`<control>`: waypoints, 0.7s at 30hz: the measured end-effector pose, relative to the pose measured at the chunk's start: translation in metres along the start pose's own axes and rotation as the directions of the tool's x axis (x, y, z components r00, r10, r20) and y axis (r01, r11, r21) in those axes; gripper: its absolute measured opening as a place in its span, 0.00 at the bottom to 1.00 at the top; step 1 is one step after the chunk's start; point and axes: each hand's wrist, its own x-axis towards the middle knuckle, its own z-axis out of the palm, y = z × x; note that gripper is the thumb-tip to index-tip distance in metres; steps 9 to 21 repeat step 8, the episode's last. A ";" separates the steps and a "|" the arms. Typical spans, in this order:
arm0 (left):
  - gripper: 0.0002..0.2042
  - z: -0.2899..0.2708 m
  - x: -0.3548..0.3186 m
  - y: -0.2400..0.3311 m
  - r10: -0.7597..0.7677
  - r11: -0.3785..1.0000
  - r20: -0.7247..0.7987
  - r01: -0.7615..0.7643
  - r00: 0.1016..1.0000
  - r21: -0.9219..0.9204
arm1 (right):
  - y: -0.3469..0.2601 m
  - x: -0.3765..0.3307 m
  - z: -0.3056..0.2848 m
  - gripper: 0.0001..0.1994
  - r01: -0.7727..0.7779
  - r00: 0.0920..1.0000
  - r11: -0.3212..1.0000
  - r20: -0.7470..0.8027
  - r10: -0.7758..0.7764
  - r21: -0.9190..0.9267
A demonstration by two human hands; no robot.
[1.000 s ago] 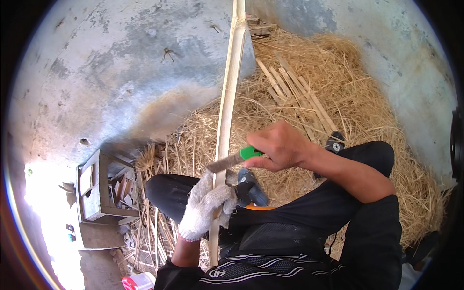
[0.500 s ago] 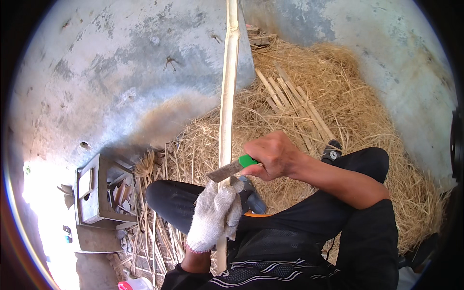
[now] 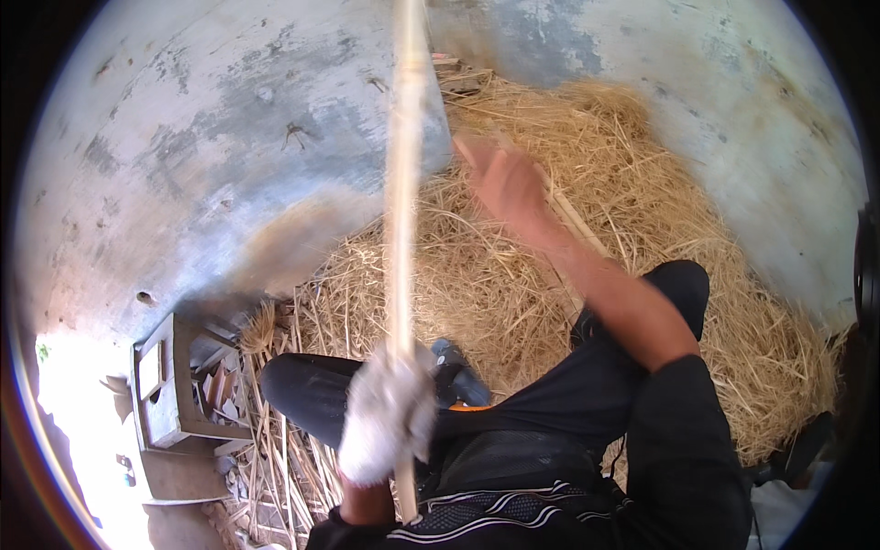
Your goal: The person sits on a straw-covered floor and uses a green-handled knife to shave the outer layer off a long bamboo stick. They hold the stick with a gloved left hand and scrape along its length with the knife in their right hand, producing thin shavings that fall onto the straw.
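A long, pale split-bamboo strip (image 3: 401,211) stands lengthwise before me, blurred, running from my lap past the top of the view. Around its lower part my left hand (image 3: 385,417), in a whitish knitted glove, is closed. My bare right hand (image 3: 507,188) is stretched far forward, to the right of the strip and apart from it in the picture. Motion smears its fingers, and no knife shows in or near it.
Dry straw-like shavings (image 3: 632,192) cover the floor up to the wall (image 3: 229,137). Several bamboo strips (image 3: 573,220) lie on them beyond my right forearm. At left stand a wooden box frame (image 3: 174,417) holding scraps and a bundle of thin sticks (image 3: 280,458).
My right hand has swung forward, away from the gloved hand. The green-handled knife it held against the strip is out of sight. The strip and left hand have shifted slightly left.
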 end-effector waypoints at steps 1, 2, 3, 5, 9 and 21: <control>0.12 0.005 -0.005 -0.007 -0.035 0.999 0.097 0.032 0.995 0.031 | 0.037 0.025 -0.008 0.28 -0.169 0.984 0.980 -0.067 0.163 -0.101; 0.12 0.007 -0.013 -0.006 -0.151 0.986 0.196 0.162 0.969 -0.043 | 0.053 0.044 -0.029 0.28 -0.294 0.954 0.951 0.028 0.298 -0.100; 0.12 0.008 -0.010 -0.016 -0.126 0.990 0.213 0.137 0.969 -0.036 | 0.051 0.048 -0.033 0.28 -0.291 0.955 0.956 -0.042 0.292 0.031; 0.11 0.009 0.003 -0.012 -0.103 0.995 0.041 0.103 0.994 0.002 | 0.036 0.028 -0.032 0.29 -0.261 0.943 0.922 -0.129 0.306 0.285; 0.13 -0.010 0.011 -0.014 -0.015 1.000 -0.053 0.013 0.999 -0.026 | 0.011 0.011 -0.018 0.29 0.001 0.987 0.903 -0.145 0.068 0.429; 0.13 -0.010 0.011 -0.014 -0.015 1.000 -0.053 0.013 0.999 -0.026 | 0.011 0.011 -0.018 0.29 0.001 0.987 0.903 -0.145 0.068 0.429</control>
